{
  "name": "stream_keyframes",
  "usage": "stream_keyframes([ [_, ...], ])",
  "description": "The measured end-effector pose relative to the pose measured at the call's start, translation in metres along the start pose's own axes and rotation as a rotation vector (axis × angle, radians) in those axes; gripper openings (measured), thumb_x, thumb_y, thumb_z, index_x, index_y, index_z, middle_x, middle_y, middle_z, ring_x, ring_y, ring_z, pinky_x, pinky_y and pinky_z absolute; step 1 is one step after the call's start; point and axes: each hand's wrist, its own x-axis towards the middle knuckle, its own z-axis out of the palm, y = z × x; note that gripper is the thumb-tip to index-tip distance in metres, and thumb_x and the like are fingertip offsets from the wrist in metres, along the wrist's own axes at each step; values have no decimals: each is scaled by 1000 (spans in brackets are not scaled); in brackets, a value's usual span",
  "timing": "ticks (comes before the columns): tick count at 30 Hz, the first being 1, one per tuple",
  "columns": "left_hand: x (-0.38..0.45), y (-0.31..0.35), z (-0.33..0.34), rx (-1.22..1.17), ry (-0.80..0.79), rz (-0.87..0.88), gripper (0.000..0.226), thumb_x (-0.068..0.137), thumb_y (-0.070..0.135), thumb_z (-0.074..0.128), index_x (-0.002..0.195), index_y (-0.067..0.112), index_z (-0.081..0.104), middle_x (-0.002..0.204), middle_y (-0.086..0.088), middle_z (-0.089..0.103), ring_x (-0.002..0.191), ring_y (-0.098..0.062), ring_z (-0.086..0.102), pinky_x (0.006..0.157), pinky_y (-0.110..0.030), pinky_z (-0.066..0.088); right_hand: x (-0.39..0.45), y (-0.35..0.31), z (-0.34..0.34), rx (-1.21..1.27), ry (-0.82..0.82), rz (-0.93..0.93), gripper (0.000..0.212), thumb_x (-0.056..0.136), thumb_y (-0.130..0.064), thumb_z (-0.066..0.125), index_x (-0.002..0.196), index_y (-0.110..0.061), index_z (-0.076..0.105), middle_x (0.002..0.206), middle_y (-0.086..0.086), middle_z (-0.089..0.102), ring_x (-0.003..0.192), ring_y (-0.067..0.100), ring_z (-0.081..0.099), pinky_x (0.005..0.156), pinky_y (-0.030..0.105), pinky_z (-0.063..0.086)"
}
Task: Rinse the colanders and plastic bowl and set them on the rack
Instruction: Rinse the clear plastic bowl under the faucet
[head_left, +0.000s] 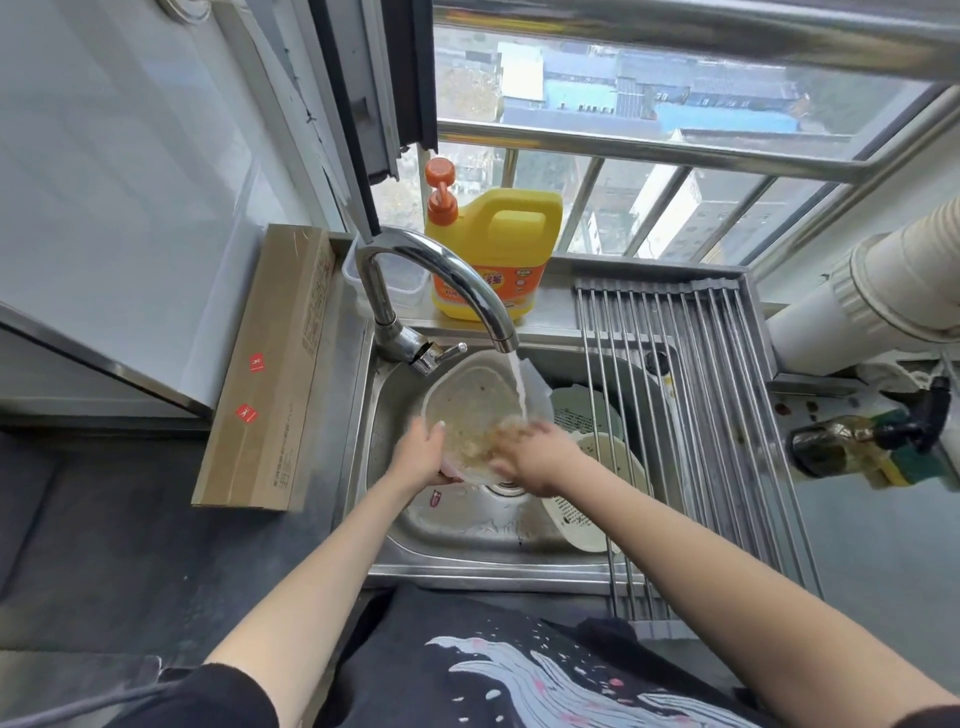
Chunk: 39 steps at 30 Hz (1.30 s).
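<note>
Under the running faucet (441, 280), over the steel sink (384, 415), a clear plastic bowl (470, 400) is tilted toward the person. Its near rim at seven o'clock is grasped by the left hand (418, 452), thumb curled over the edge. Inside the bowl at five o'clock, the right hand (535, 452) presses with straight fingers, blurred, beneath the water stream (519, 387). Toward three o'clock, two colanders, green (576, 410) and cream (597, 525), lie in the sink, partly under the roll-up rack (691, 395). A yellow detergent jug (493, 254) stands at twelve o'clock.
</note>
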Motion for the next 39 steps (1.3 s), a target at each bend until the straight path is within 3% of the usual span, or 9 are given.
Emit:
stream_keyframes([
  [3, -2, 4, 1, -24, 13, 13, 21, 102, 25, 35, 117, 9, 38, 106, -13, 50, 61, -22, 63, 48, -34, 58, 0, -2, 4, -22, 121, 178, 75, 98, -58, 11, 152, -7, 11, 157, 15, 18, 148, 27, 10, 120, 43, -1],
  [6, 1, 5, 3, 36, 34, 40, 25, 101, 27, 36, 117, 8, 39, 109, -17, 53, 80, -32, 65, 69, -48, 59, -3, -11, 0, 57, -36, 15, 72, 98, -58, 9, 144, -11, 38, 150, 14, 37, 142, 25, 28, 119, 49, 2],
  [9, 0, 3, 1, -60, 17, 8, 27, 102, 25, 37, 123, 8, 37, 105, -11, 52, 73, -20, 66, 69, -49, 59, 0, 2, -1, -23, 173, 138, 78, 96, -60, 6, 134, -9, 52, 136, 13, 55, 137, 22, 39, 120, 43, 0],
  [14, 2, -3, 4, 2, 25, 25, 20, 100, 26, 38, 116, 14, 38, 120, -16, 51, 102, -36, 60, 82, -54, 54, 0, -3, 9, -61, -52, -111, 72, 97, -59, 7, 140, -15, 46, 150, 9, 39, 143, 24, 26, 118, 49, 4],
  [18, -1, -6, 3, -18, 3, 0, 23, 101, 26, 38, 119, 13, 37, 117, -13, 50, 101, -36, 61, 81, -54, 55, 3, 8, 5, -174, 118, 106, 86, 92, -66, 2, 142, -9, 42, 145, 15, 44, 146, 26, 19, 119, 47, -6],
  [26, -2, 2, 2, -115, -67, -40, 33, 101, 20, 37, 132, 9, 31, 117, -15, 49, 85, -33, 65, 75, -56, 57, 6, 11, 14, 28, 228, 67, 107, 73, -75, -20, 152, -16, 22, 150, 15, 37, 147, 27, 16, 120, 45, 3],
  [31, 2, 7, 5, -27, -81, 27, 25, 98, 17, 38, 123, 12, 38, 105, -15, 59, 84, -34, 65, 74, -56, 56, 1, 5, 2, 55, 61, -215, 54, 103, -42, 14, 153, -22, 16, 160, 3, 14, 148, 21, 9, 120, 45, 9],
  [35, -3, 13, 0, -74, -169, -14, 26, 100, 10, 31, 124, 13, 40, 105, -10, 56, 74, -23, 61, 55, -42, 60, 8, 10, -2, 6, 200, -39, 54, 103, -39, 21, 153, -27, 5, 161, -1, -2, 148, 28, 0, 119, 50, -3],
  [39, -4, -3, -4, -27, -270, -100, 31, 98, 9, 32, 123, -3, 45, 91, -29, 57, 54, -26, 61, 48, -36, 58, 10, 1, -10, -212, 49, -315, 57, 102, -36, 33, 153, -27, 11, 161, -3, 6, 148, 18, 5, 118, 44, 5],
])
